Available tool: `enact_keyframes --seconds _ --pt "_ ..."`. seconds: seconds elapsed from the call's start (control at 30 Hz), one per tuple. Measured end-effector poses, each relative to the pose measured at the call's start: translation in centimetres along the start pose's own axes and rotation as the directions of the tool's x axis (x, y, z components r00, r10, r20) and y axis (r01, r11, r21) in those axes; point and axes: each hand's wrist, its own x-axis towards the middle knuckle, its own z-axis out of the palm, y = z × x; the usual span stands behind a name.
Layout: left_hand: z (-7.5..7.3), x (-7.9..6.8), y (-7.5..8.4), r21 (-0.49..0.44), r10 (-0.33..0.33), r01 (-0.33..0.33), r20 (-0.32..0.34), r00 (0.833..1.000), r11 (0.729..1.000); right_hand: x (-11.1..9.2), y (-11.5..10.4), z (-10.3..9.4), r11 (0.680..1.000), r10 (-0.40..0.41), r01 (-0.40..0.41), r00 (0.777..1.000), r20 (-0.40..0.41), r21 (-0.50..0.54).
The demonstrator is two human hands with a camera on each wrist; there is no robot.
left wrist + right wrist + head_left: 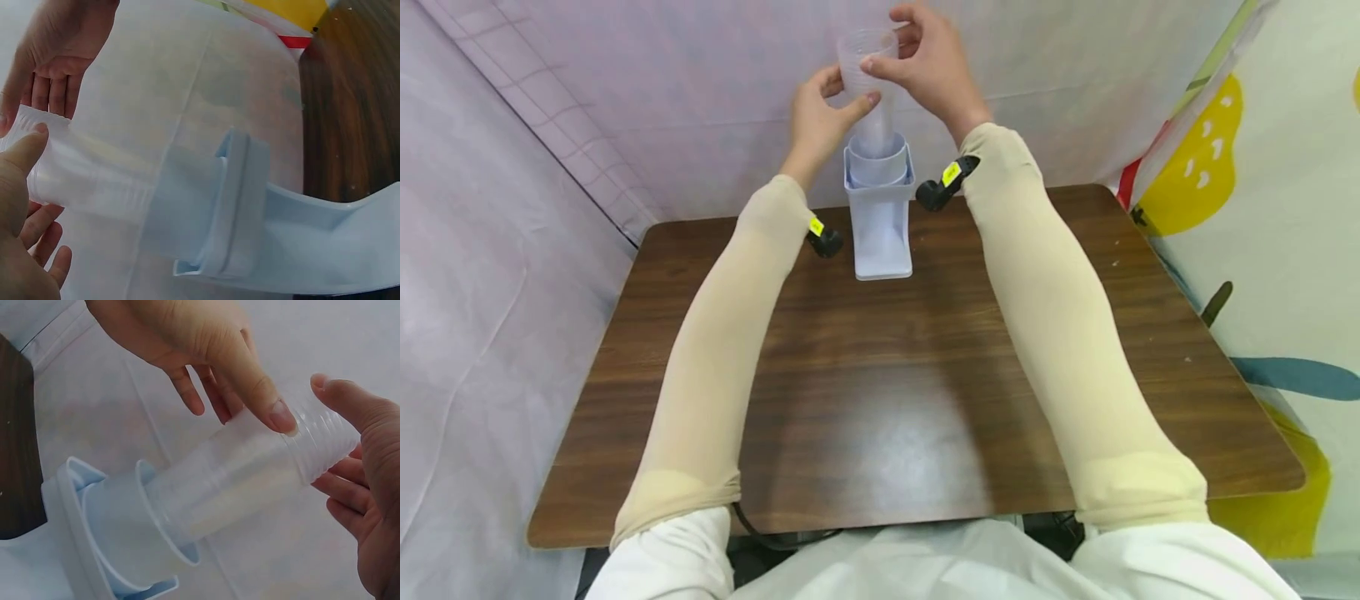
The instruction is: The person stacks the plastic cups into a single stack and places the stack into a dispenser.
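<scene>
A stack of clear plastic cups (854, 52) stands with its lower end inside the light-coloured cup dispenser (882, 233). In the right wrist view the ribbed upper part of the cups (322, 440) sits between both hands. My left hand (823, 121) holds the stack from the left, thumb (281, 417) across its near side and fingers behind. From the right, my right hand (942, 67) grips it near the top rim, thumb in front, other fingers round the far side. The round tube of the dispenser (181, 206) surrounds the stack's bottom end, which is hidden.
The dispenser stands at the back edge of a brown wooden table (880, 358). Behind it hangs a pale cloth (700, 108). A patterned cloth with yellow shapes (1195, 167) hangs on the right. Small black cameras (826, 242) are strapped to both sleeved wrists.
</scene>
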Motion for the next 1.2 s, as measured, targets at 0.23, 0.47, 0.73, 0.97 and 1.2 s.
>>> enact_keyframes --seconds 0.23,0.47,0.73,0.97,1.2 --pt "0.9 -0.5 -2.0 0.024 -0.007 0.006 0.027 1.000 1.000 -0.3 2.3 1.4 0.999 0.053 -0.052 0.999 0.015 -0.011" --pt "1.3 -1.3 -3.5 0.091 -0.028 0.024 0.046 0.999 0.996 -0.9 4.0 2.5 0.996 0.089 -0.090 0.995 0.034 0.028" --pt "1.3 -1.6 -4.5 0.158 -0.082 0.073 0.047 0.996 0.985 -1.4 5.3 3.3 0.992 0.113 -0.116 0.991 0.067 0.048" --pt "1.4 -1.9 -5.3 0.202 -0.096 0.086 0.042 0.994 0.976 -1.8 6.2 4.0 0.989 0.122 -0.127 0.990 0.075 0.073" --pt "1.3 -1.8 -5.1 0.182 -0.056 0.053 0.010 0.998 0.982 -1.8 6.4 3.7 0.988 0.114 -0.122 0.990 0.080 0.097"
